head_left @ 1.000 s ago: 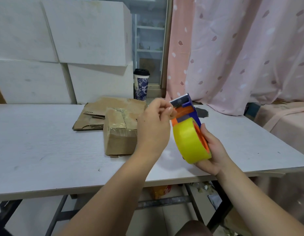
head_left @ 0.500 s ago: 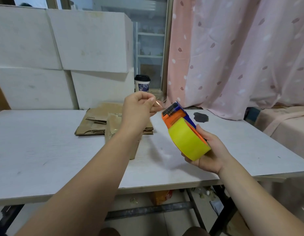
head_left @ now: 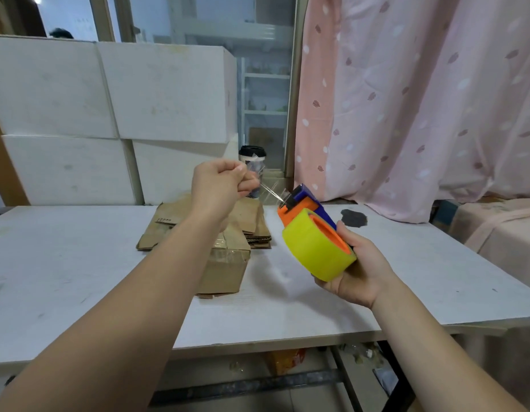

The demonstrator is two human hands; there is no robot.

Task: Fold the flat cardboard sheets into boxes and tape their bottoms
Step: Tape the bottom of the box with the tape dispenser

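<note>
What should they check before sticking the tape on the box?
1. The left hand pinches the strip: ok.
2. The right hand holds the dispenser firmly: ok.
3. The strip is straight, with no twist: cannot tell, it is clear and thin.
4. The strip is long enough to span the box: not ok, it looks short.
5. The box lies on the table, close by: ok.
6. The box flaps are shut: cannot tell, the arm hides part.

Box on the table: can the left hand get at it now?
Probably yes for reach: the box sits just under that arm, nothing between. But the left hand pinches tape drawn from the dispenser, so it isn't free.
</note>
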